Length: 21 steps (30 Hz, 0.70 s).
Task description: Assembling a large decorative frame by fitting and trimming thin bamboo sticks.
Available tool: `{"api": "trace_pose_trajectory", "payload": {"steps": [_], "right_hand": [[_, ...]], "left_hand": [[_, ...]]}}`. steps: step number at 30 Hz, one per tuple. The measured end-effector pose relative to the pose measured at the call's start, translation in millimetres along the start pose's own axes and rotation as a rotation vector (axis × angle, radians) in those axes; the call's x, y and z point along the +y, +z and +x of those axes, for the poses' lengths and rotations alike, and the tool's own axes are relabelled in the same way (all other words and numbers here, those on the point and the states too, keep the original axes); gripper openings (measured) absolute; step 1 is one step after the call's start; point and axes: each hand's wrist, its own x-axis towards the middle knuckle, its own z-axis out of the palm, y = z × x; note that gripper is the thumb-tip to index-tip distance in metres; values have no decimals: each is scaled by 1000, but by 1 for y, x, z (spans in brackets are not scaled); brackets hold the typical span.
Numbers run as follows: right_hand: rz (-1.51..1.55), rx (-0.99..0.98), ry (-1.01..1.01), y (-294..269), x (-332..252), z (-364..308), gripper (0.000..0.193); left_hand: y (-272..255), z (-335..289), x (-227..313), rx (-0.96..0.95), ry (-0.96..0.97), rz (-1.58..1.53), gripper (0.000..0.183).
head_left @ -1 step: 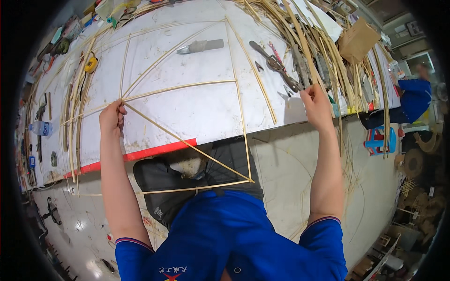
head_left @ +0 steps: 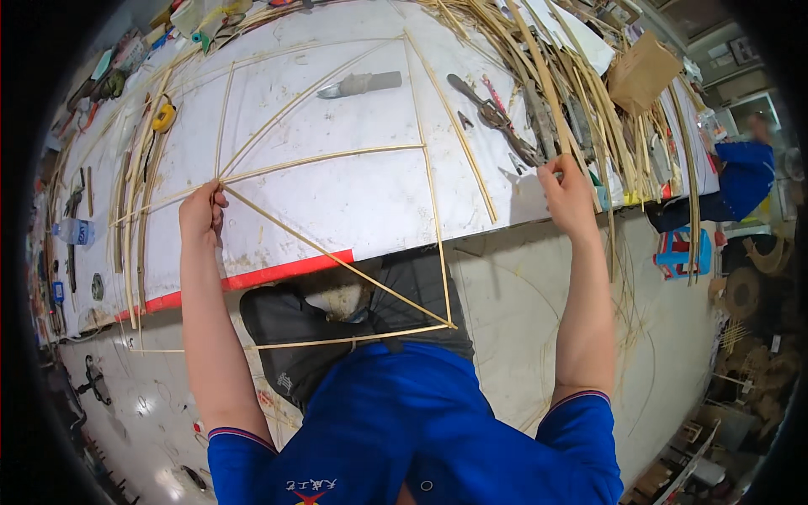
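Observation:
A frame of thin bamboo strips [head_left: 337, 155] reaches from the white-covered table [head_left: 311, 206] over its near edge to my lap. My left hand [head_left: 202, 212] pinches it at the joint on the left where several strips meet, one of them a diagonal running down to the near right corner. Off to the right of the frame, my right hand [head_left: 570, 198] is held near the table edge with thumb and fingers closed together. Whatever may be between those fingertips is too fine to make out. A knife with a wrapped handle [head_left: 362, 83] lies beyond the frame's middle strip.
Dark pliers-like tools [head_left: 492, 114] lie beyond my right hand, beside a heap of bamboo strips [head_left: 593, 93] and a cardboard box [head_left: 644, 74]. On the left are a yellow tape roll [head_left: 164, 117] and a bottle [head_left: 74, 231]. Another person [head_left: 746, 181] is at far right, near a blue stool [head_left: 680, 252].

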Motion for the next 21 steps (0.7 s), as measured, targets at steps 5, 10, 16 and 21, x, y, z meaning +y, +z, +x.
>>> {"api": "trace_pose_trajectory", "payload": {"steps": [5,10,16,21], "right_hand": [[229,-162,18,2,-16,-38,17],[660,-466,102,12,-34,-103,17],[766,-608,261,32,-15,-165,15],[863,-729,328,27,13,-185,17]], "left_hand": [[1,-2,2,-17,-9,21,17],[1,9,4,-49,-27,26,17],[-3,11,7,-42,-89,-20,16],[-6,15,7,-87,-95,-36,15]]}}
